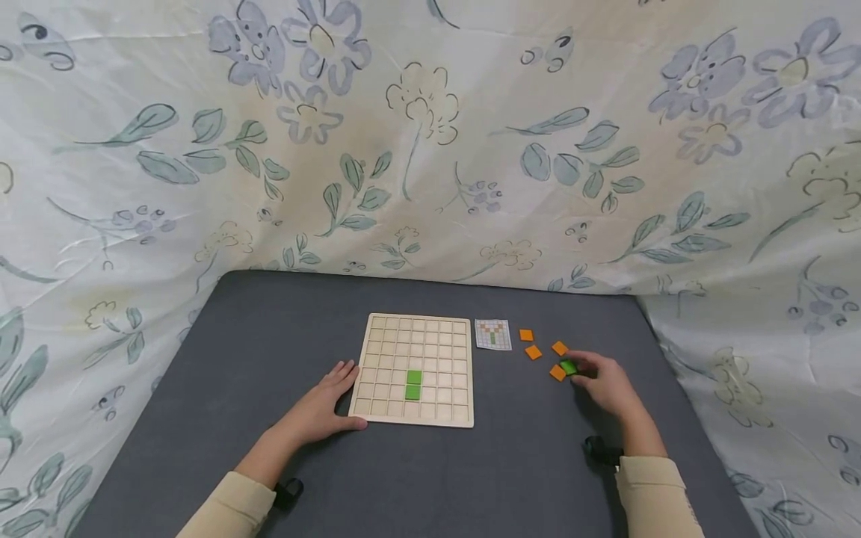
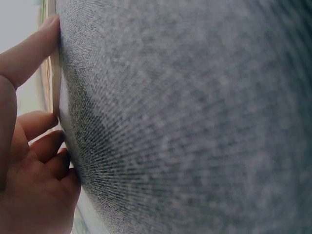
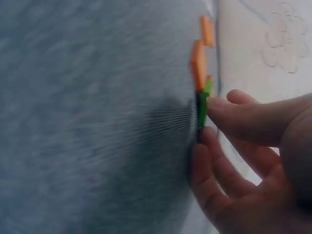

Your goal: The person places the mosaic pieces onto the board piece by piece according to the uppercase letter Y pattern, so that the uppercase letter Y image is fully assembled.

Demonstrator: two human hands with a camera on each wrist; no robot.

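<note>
A pale wooden grid board (image 1: 386, 347) lies flat on the table, with two green square tiles (image 1: 413, 385) one above the other in its cells. My left hand (image 1: 323, 407) rests at the board's lower left corner, thumb at the near edge and outstretched fingers along the left edge. In the left wrist view, the left hand's thumb (image 2: 36, 46) touches the board's side. To the right, my right hand (image 1: 605, 382) pinches a green tile (image 1: 569, 367) between thumb and fingers, low at the tabletop. An orange tile (image 1: 557, 373) lies right beside that green one.
More loose orange tiles (image 1: 533, 352) lie between the board and my right hand. A small printed pattern card (image 1: 493, 335) sits just right of the board. Dark grey cloth covers the table (image 1: 430, 478); a floral curtain (image 1: 430, 149) hangs behind it and at both sides.
</note>
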